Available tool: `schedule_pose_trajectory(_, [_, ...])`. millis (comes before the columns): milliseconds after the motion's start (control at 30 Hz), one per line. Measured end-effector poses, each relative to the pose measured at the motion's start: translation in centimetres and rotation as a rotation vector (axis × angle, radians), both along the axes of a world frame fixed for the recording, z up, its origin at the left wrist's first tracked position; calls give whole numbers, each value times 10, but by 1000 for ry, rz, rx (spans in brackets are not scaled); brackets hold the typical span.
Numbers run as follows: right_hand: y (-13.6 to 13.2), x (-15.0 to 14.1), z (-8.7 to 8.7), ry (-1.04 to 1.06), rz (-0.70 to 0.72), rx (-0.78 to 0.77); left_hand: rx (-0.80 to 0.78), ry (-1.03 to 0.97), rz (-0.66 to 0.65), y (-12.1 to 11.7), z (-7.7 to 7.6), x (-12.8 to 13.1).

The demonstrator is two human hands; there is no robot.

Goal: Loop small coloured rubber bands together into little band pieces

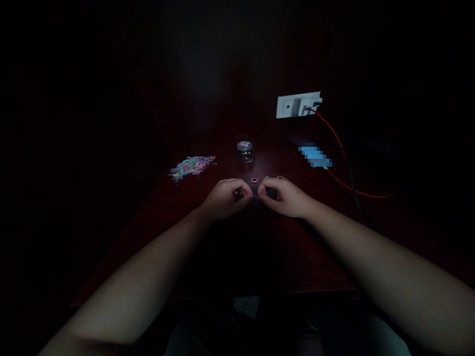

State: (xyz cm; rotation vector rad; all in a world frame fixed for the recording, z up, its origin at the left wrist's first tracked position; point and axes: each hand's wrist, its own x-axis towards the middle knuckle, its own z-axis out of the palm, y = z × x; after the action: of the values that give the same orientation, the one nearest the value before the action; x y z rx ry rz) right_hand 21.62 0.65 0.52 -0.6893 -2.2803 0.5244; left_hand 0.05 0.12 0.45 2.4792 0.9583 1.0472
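Over the middle of the dark red table, my left hand [230,197] and my right hand [284,197] are close together, each pinching with thumb and fingertips. A thin, pale elastic hair band [255,197] stretches across the small gap between the fingertips; most of it is hidden. Just beyond my hands lies a pink hair tie [254,180]. A green hair tie [267,177] and an orange one [280,177] show partly behind my right hand. To the left is a loose pile of multicoloured hair ties [191,167].
A small clear jar [245,152] with a lid stands beyond my hands. At the right lies a phone [315,155], blurred out, with a red cable [345,185] running to a charger in the wall socket [287,106]. A black cord [352,183] hangs beside it. The surroundings are very dark.
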Motion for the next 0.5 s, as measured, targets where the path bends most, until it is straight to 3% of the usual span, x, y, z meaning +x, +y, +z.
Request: schedule_pose_trajectory(500, [-1, -2, 0, -19, -1, 16, 63, -8, -13, 0, 0, 1])
